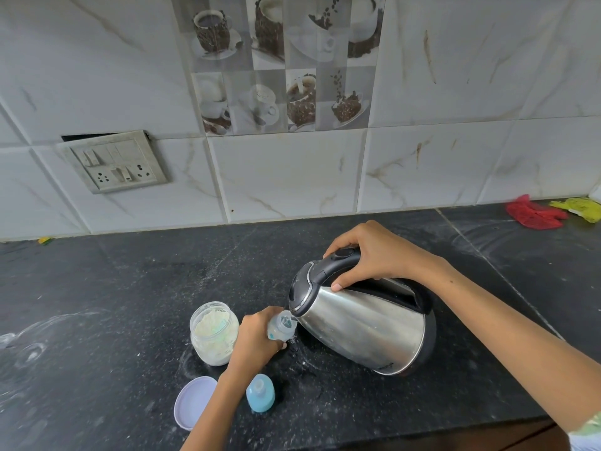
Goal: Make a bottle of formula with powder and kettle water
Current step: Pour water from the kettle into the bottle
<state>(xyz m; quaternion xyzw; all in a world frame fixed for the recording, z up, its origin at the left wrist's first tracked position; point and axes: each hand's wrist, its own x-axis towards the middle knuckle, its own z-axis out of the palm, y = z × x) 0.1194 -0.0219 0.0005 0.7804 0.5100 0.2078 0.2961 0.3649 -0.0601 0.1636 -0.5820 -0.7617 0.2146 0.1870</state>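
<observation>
1. The right hand (370, 255) is gripping the kettle (361, 317) by its black handle and tipping it, so the spout is meeting the mouth of the bottle (282, 326).
2. The left hand (257, 336) is wrapping closed around the bottle, holding it on the counter (113, 288) just left of the kettle.
3. The bottle mouth is looking narrow against the spout; if the kettle is tilting too far, water may be overshooting and spilling onto the left hand, a scald risk if it is hot.
4. The bottle seems to be leaning toward the kettle; a slip of the grip could be tipping it over.
5. The open jar (214, 333) of powder is standing left of the kettle, just beyond the bottle; splashes could be wetting the powder.
6. The lid (192, 402) and blue cap (260, 392) are lying left of and nearer than the kettle, close under the left forearm, which could be knocking them off the counter edge.
</observation>
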